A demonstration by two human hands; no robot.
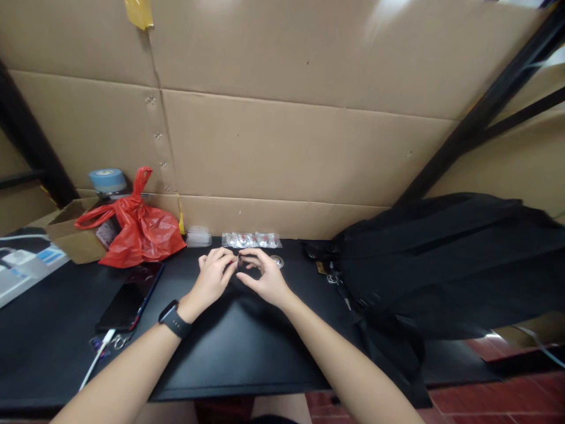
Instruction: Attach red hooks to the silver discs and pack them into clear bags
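Note:
My left hand [214, 274], with a dark smartwatch on its wrist, is closed with thumb and fingers pinched together. My right hand [267, 280] curves its thumb and fingers around a small thin dark piece [239, 264], seen nearly edge-on between the two hands. The left fingertips meet this piece from the other side. Its exact kind is too small to tell. Just behind my right hand, a small clear round piece [278, 260] lies on the black table. Beyond the hands is a row of clear packets [251, 239] with silvery and red contents.
Clear plastic cases [198, 237] stand beside the packets. At left are a red plastic bag [141, 232], a cardboard box [77, 235], a blue-lidded container [108, 181], a charging phone [130, 297] and a power strip [33, 268]. A black backpack [441, 265] fills the right side.

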